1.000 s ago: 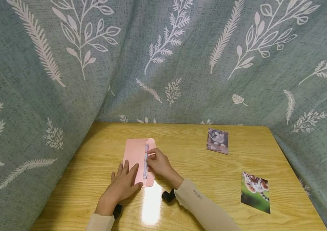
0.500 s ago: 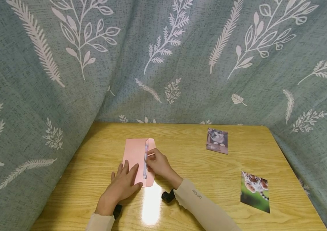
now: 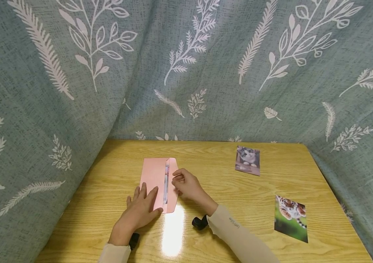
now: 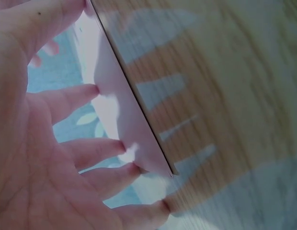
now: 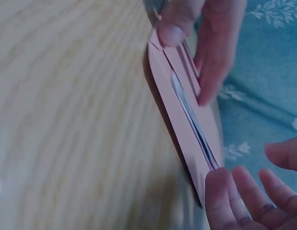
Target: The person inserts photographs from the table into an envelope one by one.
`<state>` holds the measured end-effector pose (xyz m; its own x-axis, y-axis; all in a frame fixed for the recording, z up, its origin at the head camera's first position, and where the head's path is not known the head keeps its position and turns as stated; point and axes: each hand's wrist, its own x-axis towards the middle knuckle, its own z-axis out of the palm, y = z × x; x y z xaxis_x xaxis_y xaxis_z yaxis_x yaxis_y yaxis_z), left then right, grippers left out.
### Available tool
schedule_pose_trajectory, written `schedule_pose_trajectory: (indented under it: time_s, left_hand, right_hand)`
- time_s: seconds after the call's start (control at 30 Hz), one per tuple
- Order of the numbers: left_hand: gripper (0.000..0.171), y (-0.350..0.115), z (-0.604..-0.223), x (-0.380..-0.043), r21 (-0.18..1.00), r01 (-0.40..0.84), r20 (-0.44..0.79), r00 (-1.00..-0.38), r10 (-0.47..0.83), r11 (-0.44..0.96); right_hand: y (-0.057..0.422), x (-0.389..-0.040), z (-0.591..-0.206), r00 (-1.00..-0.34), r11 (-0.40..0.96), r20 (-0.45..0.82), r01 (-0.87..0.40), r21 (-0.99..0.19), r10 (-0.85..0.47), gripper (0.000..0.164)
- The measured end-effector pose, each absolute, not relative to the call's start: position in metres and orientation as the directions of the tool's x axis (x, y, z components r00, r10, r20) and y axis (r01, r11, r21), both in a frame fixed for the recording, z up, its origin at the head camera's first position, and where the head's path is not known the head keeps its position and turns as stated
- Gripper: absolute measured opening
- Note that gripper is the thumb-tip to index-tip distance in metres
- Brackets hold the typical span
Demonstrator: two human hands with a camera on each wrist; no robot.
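I only get a strip of the slip [image 3: 166,182]; the rest is inside the envelope [image 3: 152,171]. Left hand [image 3: 139,211] covers the envelope corner toward the tabletop's [image 3: 206,157] near left. Can't tell if right hand [image 3: 188,185] touches the flap [image 3: 172,201]. Print [image 3: 234,223] on right sleeve [image 3: 242,235]: unreadably small. Head view crops tabletop's near edge, right sleeve, left sleeve [image 3: 115,252]. Left wrist view's blurry.

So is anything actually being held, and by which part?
Nothing looks held: the left grip only rests, spread out, on the pink envelope; the right grip is loosely curled at its flap.
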<state>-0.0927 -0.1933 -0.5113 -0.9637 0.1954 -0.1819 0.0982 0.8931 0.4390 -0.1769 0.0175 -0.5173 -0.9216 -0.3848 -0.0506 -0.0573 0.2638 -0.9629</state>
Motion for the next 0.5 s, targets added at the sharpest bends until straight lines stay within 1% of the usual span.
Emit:
schedule_pose_trajectory:
  time_s: [0.1,0.33,0.5]
  left_hand:
    - [0.077,-0.193,-0.511,-0.093,0.442,0.093,-0.189,-0.963,0.194,0.892]
    - [0.077,-0.193,-0.51,-0.092,0.459,0.09,-0.193,-0.961,0.198,0.884]
    - [0.077,-0.193,-0.509,-0.091,0.463,0.088,-0.195,-0.96,0.199,0.882]
  right_hand:
    - [0.029,-0.178,-0.513,-0.922,0.259,-0.035,-0.072,-0.963,-0.387,0.03]
    - [0.061,-0.188,-0.502,-0.933,0.357,0.036,-0.173,-0.918,-0.359,0.028]
    - [0.089,-0.197,-0.496,-0.946,0.391,0.076,-0.202,-0.898,-0.315,0.027]
